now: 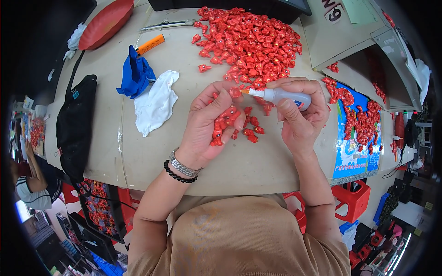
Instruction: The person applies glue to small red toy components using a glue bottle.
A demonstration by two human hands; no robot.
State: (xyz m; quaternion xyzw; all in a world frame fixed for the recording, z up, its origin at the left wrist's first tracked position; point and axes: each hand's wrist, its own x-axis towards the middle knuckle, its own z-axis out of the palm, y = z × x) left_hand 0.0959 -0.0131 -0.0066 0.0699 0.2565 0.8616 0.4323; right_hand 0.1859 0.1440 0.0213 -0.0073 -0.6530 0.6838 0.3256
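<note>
In my left hand [202, 117] I hold several small red plastic pieces [224, 123], which lie against the palm and fingers. One more red piece [235, 92] is pinched at its thumb and fingertips. My right hand [304, 108] grips a small translucent squeeze bottle [278, 96] with a white neck. Its orange tip [247, 91] points left and meets, or nearly meets, the pinched piece. A few loose red pieces [251, 133] lie on the table just beyond the left fingers. Behind both hands spreads a large heap of the same pieces [258, 46].
At left are a white cloth [156, 101], a blue cloth [136, 73], an orange stick-like item [151, 44], a red dish [108, 25] and a black bag [76, 129]. More red pieces [363, 122] cover a blue printed sheet [354, 161] at right. A black bin [276, 7] stands behind.
</note>
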